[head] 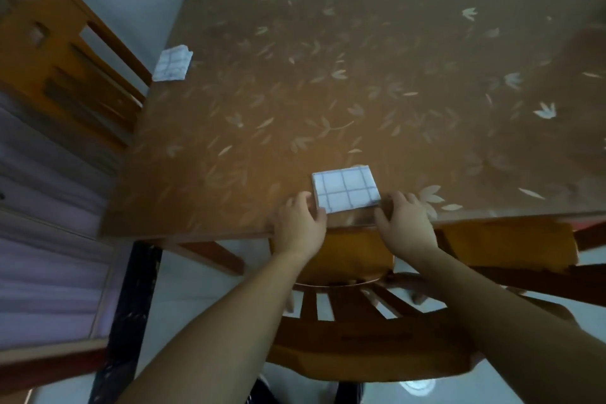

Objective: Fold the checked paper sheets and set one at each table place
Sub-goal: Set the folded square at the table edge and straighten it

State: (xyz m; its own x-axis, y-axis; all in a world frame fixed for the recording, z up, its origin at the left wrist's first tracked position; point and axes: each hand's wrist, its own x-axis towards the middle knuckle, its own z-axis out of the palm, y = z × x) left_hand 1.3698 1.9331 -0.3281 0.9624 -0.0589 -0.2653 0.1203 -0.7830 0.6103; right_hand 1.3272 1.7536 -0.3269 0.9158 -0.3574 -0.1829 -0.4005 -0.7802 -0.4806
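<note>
A folded white checked paper sheet [346, 188] lies flat near the front edge of the brown leaf-patterned table [360, 75]. My left hand [300, 223] touches its lower left corner with curled fingers. At the sheet's lower right corner is my right hand [405, 218], its fingertips against the edge. A second folded checked sheet [172, 63] lies at the table's left edge, in front of the left chair.
A wooden chair [65, 69] stands at the table's left side. Another wooden chair [360, 321] is tucked under the front edge below my arms, and a third seat [508, 243] shows at the right. A pale cabinet [39, 256] stands at the left.
</note>
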